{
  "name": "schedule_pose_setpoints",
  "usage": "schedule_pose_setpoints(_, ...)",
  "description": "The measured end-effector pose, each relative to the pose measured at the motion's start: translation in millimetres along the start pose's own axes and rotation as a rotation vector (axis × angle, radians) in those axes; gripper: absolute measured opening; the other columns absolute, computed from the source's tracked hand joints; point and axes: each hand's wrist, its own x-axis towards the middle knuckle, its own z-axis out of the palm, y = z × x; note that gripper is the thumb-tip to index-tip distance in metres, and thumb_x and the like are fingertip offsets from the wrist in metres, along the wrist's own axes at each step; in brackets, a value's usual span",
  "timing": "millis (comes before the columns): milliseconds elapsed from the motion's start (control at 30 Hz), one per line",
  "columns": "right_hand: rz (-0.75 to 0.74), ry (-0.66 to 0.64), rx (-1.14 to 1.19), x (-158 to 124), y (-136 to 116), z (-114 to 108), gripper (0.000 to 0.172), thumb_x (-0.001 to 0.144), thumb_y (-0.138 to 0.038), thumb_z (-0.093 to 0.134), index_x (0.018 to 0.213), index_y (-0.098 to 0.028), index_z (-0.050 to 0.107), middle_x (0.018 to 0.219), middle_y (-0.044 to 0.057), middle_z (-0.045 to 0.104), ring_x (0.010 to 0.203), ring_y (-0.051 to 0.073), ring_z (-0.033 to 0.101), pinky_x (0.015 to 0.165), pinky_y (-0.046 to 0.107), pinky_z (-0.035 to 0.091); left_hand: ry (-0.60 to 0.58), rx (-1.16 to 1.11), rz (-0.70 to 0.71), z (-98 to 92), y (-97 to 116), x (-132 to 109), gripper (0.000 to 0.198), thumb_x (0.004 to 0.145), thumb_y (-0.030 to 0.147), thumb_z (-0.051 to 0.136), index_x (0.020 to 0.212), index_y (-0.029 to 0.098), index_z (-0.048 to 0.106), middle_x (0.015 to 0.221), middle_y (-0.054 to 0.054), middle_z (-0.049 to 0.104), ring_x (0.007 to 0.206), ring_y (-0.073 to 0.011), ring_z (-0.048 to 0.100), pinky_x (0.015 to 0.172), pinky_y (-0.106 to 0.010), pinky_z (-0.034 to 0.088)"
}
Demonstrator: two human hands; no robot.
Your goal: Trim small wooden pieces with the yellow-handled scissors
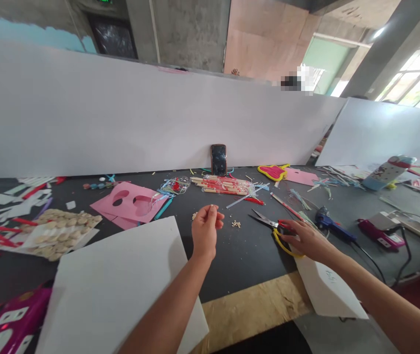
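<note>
My left hand point(205, 231) is raised over the dark table with thumb and fingertips pinched together; whatever is between them is too small to make out. A little pile of pale cut pieces point(236, 224) lies just right of it. My right hand point(304, 238) grips scissors point(268, 221) by their red and yellow handles. The blades are parted, point toward the upper left and lie low at the tabletop. A few more pale bits sit partly hidden behind my left hand.
White foam board point(121, 275) lies front left. Behind are pink paper cutouts point(131, 201), packaged wooden sticks point(225, 185) and a phone point(218, 159) against the white partition point(139, 118). To the right are a blue glue gun point(330, 223), a power strip point(381, 233) and a bottle point(387, 173).
</note>
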Motion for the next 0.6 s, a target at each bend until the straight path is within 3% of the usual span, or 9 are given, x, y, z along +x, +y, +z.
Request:
schedule_pose_setpoints(100,-0.009,-0.016,0.025,5,-4,4,0.038,0.077,-0.042,0.055,0.109,-0.023,0.061,0.108,0.012,0.064,0.100,0.028,0.058,0.087,0.041,0.043,0.025,-0.089,-0.033,2.3,15,6,0.037,0.073,0.049,0.062,0.087,0.015,0.057,0.062,0.003,0.058,0.046,-0.0044,0.048,0.051,-0.018,0.042)
schedule_pose_setpoints(200,0.020,-0.018,0.089,14,-6,4,0.040,0.069,-0.039,0.062,0.105,-0.021,0.063,0.099,0.012,0.066,0.090,0.027,0.061,0.082,0.038,0.045,-0.001,-0.037,-0.025,-3.4,28,10,0.035,0.073,0.048,0.061,0.088,0.016,0.057,0.064,0.003,0.059,0.046,-0.0039,0.049,0.052,-0.018,0.043)
schedule_pose_setpoints(333,0.086,0.003,0.259,21,-1,2,0.048,0.062,-0.039,0.068,0.107,-0.024,0.062,0.089,0.006,0.068,0.080,0.023,0.063,0.072,0.032,0.047,-0.166,0.145,-0.055,-21.5,35,0,0.026,0.069,0.040,0.068,0.073,0.014,0.063,0.063,-0.001,0.064,0.049,-0.0080,0.054,0.048,-0.019,0.042)
schedule_pose_setpoints(400,0.115,0.010,0.378,22,0,1,0.050,0.063,-0.042,0.069,0.109,-0.024,0.061,0.082,0.003,0.068,0.075,0.021,0.063,0.068,0.030,0.048,-0.367,0.412,-0.036,-27.4,35,-15,0.021,0.074,0.035,0.064,0.067,0.015,0.065,0.063,-0.003,0.066,0.053,-0.0121,0.058,0.051,-0.021,0.045)
schedule_pose_setpoints(467,0.138,0.008,0.519,23,-3,-1,0.052,0.065,-0.045,0.067,0.111,-0.022,0.059,0.076,0.002,0.067,0.070,0.019,0.062,0.064,0.030,0.048,-0.592,0.710,0.148,-23.4,30,-36,0.018,0.080,0.029,0.056,0.071,0.019,0.068,0.077,-0.006,0.071,0.071,-0.0172,0.065,0.065,-0.027,0.050)
schedule_pose_setpoints(533,0.148,0.009,0.675,22,-10,-4,0.056,0.068,-0.049,0.065,0.116,-0.021,0.055,0.076,0.002,0.066,0.064,0.016,0.061,0.058,0.028,0.048,-0.851,0.877,0.377,-5.9,21,-58,0.019,0.083,0.022,0.053,0.075,0.020,0.069,0.102,-0.008,0.071,0.097,-0.0217,0.064,0.086,-0.033,0.047)
schedule_pose_setpoints(600,0.147,0.036,0.826,22,-21,-9,0.058,0.071,-0.052,0.062,0.120,-0.022,0.051,0.079,0.002,0.063,0.058,0.013,0.057,0.051,0.026,0.045,-1.113,0.958,0.581,23.0,5,-78,0.017,0.082,0.018,0.053,0.079,0.020,0.069,0.111,-0.008,0.069,0.108,-0.0220,0.060,0.095,-0.033,0.044)
